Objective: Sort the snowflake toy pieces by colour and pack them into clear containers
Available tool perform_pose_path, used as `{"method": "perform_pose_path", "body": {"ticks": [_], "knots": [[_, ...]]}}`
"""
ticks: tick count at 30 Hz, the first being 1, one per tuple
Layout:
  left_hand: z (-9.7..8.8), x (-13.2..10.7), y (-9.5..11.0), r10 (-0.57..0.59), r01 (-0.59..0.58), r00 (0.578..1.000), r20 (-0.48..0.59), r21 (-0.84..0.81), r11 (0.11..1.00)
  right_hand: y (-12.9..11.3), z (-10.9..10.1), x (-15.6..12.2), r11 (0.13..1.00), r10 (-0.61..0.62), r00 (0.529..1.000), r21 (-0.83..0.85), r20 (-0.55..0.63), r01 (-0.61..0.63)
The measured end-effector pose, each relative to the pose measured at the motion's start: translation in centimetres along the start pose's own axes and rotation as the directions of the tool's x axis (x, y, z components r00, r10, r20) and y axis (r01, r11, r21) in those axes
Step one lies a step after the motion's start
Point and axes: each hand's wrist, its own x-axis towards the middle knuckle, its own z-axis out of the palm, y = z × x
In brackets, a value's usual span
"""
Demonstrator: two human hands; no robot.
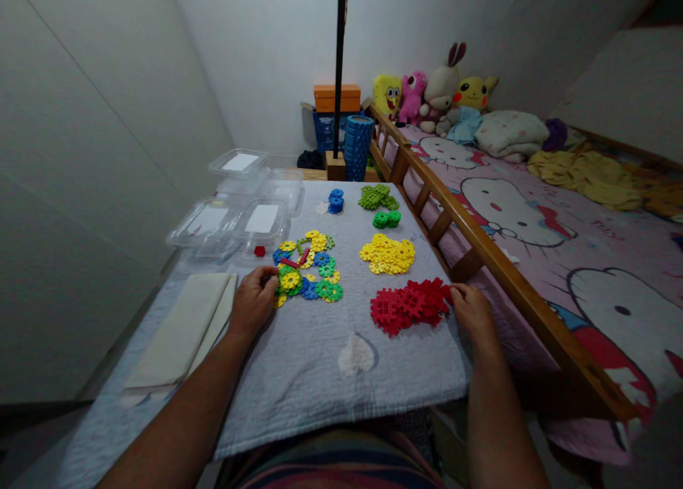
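My left hand [255,298] rests on the grey cloth [314,361] with fingers curled at the left edge of a mixed pile of yellow, blue and green plastic discs [308,268]; what it pinches is hidden. My right hand [469,308] lies at the right edge of a heap of red interlocking pieces [408,305], fingertips closed against one of them. Behind are a yellow heap [388,254], a short green stack [387,219], loose green pieces [377,197] and a blue stack [336,201].
Clear plastic boxes with lids [240,211] stand at the back left; a small red piece [260,250] lies before them. A folded cream cloth [184,329] lies left. A wooden bed rail [480,254] runs along the right. A black pole [340,69] rises behind.
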Motion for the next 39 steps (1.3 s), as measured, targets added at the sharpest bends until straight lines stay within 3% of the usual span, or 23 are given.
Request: {"method": "perform_pose_path", "body": {"ticks": [5,8,11,14,17,20,22,25,32,39], "knots": [[-0.1,-0.1,0.3,-0.007,0.007,1.0,0.0,-0.004,1.0,0.1,-1.0,0.4,0.998,0.041,0.997,0.056,-0.059,-0.037],[-0.2,-0.1,0.6,0.006,-0.006,1.0,-0.005,-0.005,1.0,-1.5,-2.1,0.6,0.995,0.047,0.987,0.095,-0.154,-0.033],[-0.2,-0.1,0.5,0.016,-0.017,1.0,-0.026,-0.034,0.999,-5.4,-2.9,0.4,0.986,-0.02,0.972,0.154,-0.233,0.057],[0.0,0.0,-0.1,0.034,-0.037,0.999,-0.041,-0.089,0.995,-11.1,-2.4,-0.5,0.939,-0.182,0.964,0.255,-0.194,0.229],[0.2,0.1,-0.7,0.055,-0.06,0.997,-0.053,-0.116,0.991,-17.2,-0.4,-2.0,0.862,-0.398,0.915,0.317,-0.058,0.395],[0.3,0.2,-0.9,0.052,-0.058,0.997,-0.058,-0.116,0.992,-22.2,2.9,-3.1,0.808,-0.574,0.799,0.281,0.178,0.518],[0.3,0.1,-0.8,0.049,-0.056,0.997,-0.057,-0.128,0.99,-24.8,5.3,-3.3,0.787,-0.615,0.716,0.2,0.332,0.583],[0.2,0.0,-0.5,0.04,-0.046,0.998,-0.049,-0.152,0.987,-27.8,8.5,-3.0,0.773,-0.595,0.653,0.113,0.469,0.624],[0.1,-0.2,-0.1,0.022,-0.027,0.999,-0.045,-0.127,0.992,-32.3,13.5,-1.5,0.733,-0.622,0.656,0.022,0.427,0.68],[-0.1,-0.3,0.5,-0.009,0.007,0.998,-0.06,-0.022,1.0,-33.0,14.9,-1.4,0.753,-0.592,0.673,0.007,0.443,0.658]]}}
